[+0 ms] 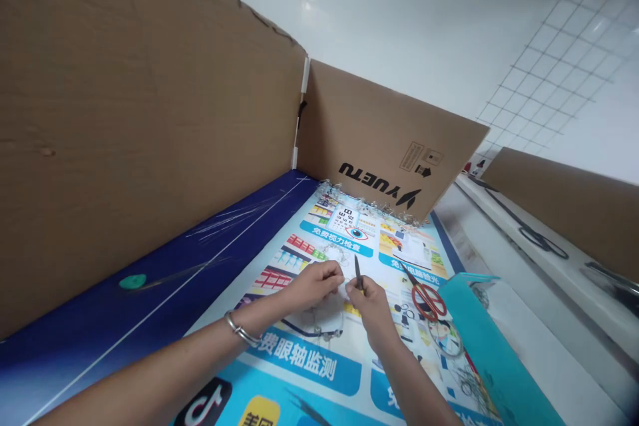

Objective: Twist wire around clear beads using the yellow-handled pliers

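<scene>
My left hand (319, 285), a metal bracelet on its wrist, has its fingers pinched together over the printed poster sheet (344, 386). Whatever sits in that pinch is too small to make out. Close beside it, my right hand (373, 309) is closed around a slim dark pointed tool (358, 271), its tip pointing away from me; the kind is unclear. Thin wire loops (327, 327) lie on the sheet just below my left hand. Red-handled scissors (429, 301) rest to the right of my right hand, near a coil of thin wire (448, 339).
Tall cardboard panels stand at left (150, 113) and at the back (384, 126). Many small wire pieces (369, 203) line the back panel's foot. A teal strip (494, 353) runs along the right. Dark-handled scissors (544, 243) lie on a white ledge. A green blob (132, 281) sits at left.
</scene>
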{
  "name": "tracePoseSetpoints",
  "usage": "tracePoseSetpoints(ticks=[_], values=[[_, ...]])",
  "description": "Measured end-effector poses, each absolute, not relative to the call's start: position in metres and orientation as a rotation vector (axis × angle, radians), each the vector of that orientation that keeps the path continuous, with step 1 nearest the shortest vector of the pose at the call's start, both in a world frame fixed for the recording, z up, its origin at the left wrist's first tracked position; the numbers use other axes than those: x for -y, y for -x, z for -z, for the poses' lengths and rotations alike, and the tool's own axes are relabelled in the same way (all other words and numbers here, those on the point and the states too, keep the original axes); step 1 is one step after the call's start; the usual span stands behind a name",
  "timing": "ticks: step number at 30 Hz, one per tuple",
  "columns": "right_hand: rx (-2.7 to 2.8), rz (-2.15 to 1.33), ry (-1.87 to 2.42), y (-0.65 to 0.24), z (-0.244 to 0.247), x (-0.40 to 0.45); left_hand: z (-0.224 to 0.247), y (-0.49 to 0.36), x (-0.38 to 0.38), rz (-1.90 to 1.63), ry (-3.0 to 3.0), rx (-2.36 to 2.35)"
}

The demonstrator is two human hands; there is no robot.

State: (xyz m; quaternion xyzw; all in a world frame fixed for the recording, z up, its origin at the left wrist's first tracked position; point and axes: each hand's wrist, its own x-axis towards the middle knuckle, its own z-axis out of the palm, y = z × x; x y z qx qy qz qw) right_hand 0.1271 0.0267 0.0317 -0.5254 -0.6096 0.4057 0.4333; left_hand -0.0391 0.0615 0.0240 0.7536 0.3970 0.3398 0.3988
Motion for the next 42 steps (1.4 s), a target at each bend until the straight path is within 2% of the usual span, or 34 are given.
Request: tracePoseSetpoints(ticks=[8,17,24,42], values=[[1.560,-0.954,1.439,-0.132,-0.002,-0.054,0.001,0.074,-0.093,-0.733,-2.090,-1.128],[1.738,-0.737,1.448,-0.132,0.010,-0.059,0.003,0.067,-0.087,-0.454,-2.311,-1.225],[1.960,-0.589,1.385,-0.134,0.020,-0.063,0.008,0.058,-0.082,-0.498,-2.353,-1.259],[2.107,-0.641,1.307,-0.142,0.013,-0.062,0.017,0.055,-0.080,-0.529,-2.381,-1.282]])
